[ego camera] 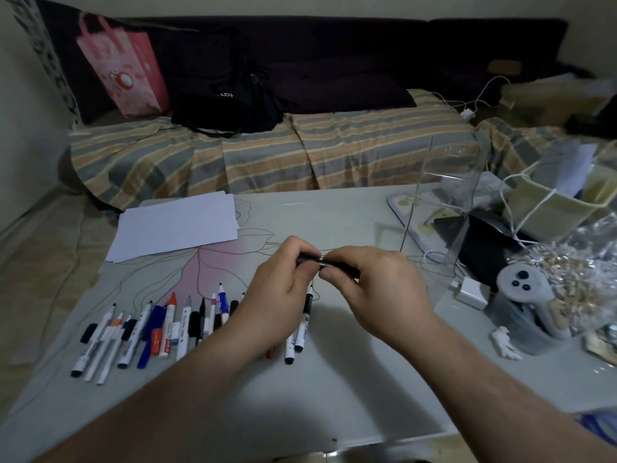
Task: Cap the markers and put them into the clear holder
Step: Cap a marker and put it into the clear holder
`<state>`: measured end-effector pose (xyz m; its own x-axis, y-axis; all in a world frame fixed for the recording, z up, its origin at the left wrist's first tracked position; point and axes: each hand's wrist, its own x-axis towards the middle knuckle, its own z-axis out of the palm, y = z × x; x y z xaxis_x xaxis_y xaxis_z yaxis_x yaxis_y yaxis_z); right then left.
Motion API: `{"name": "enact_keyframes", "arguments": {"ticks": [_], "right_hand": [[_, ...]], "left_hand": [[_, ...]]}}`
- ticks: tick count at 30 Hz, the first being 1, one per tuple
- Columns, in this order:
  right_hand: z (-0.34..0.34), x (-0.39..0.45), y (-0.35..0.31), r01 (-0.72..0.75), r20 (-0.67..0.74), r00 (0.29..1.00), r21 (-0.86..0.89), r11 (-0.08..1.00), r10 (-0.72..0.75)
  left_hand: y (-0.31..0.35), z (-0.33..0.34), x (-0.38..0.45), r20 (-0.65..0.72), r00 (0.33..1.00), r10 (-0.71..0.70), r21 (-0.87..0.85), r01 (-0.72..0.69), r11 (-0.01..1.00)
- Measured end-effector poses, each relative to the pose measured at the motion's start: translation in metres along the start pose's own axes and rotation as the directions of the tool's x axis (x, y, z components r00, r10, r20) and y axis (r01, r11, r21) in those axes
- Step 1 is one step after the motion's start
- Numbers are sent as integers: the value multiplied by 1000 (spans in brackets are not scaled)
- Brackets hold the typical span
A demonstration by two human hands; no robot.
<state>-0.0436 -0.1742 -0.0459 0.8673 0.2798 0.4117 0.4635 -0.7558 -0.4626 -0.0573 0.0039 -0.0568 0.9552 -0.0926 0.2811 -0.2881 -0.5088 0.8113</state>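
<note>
Both hands meet mid-bench over one dark marker [320,261]. Left hand [283,289] has fingers curled round the marker's left end; right hand [374,289] pinches the right part, thumb under, index on top. Marker lies roughly level, long axis running 9 to 3 o'clock between the two hands. Can't tell whether the cap is fully seated; the join sits hidden under the fingertips. Judged step: pressing the cap on, along that same axis.

Holder [444,202] stands upright on the bench at about 1–2 o'clock from the hands, near but apart, mouth up. Looks empty, though clear walls make that hard to confirm. Right hand is nearer to it, so it is the likely hand for the drop; the marker would need tipping from level to upright to enter the mouth.

Remaining markers [187,325] lie in a loose row at 8–9 o'clock from the hands, long axes pointing about 12–1 o'clock, many tips bare, loose caps among them. Left hand is nearer those. Task looks early: most pens still uncapped.

Paper [177,225] lies at 11 o'clock.
</note>
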Motion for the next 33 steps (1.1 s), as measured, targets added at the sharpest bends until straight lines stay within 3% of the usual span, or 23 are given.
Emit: {"name": "enact_keyframes", "arguments": {"ticks": [4,8,11,13,16,18,21,24,29,33], "right_hand": [[-4,1,5,-43,58,998,51,998,40],[-9,-1,-1,119,164,982,-175,977,-91],[-25,-2,3,69,128,990,-21,997,-65],[-44,0,17,-35,2,999,95,995,35],[-72,-1,54,-154,-289,939,132,979,187],[-79,-6,80,-221,-368,895,127,967,252],[-71,-13,109,-261,-313,916,10,965,251],[-62,-16,122,-275,-214,948,-186,943,235],[-51,-20,133,-312,0,942,-372,874,336],[-44,-20,135,-318,84,918,-429,846,388]], "left_hand": [[0,2,3,42,998,41,63,-43,997],[12,13,7,3,1000,2,-54,-2,999],[21,27,13,-19,999,28,-238,-32,971],[25,36,16,28,998,63,-303,-52,952],[15,44,17,140,987,80,-73,-71,995],[-7,50,17,195,980,47,161,-79,984],[-44,53,20,243,966,-94,467,-31,884],[-65,47,25,177,969,-171,654,15,757],[-77,35,32,116,972,-204,720,59,691],[-81,34,29,93,959,-268,740,113,663]]}}
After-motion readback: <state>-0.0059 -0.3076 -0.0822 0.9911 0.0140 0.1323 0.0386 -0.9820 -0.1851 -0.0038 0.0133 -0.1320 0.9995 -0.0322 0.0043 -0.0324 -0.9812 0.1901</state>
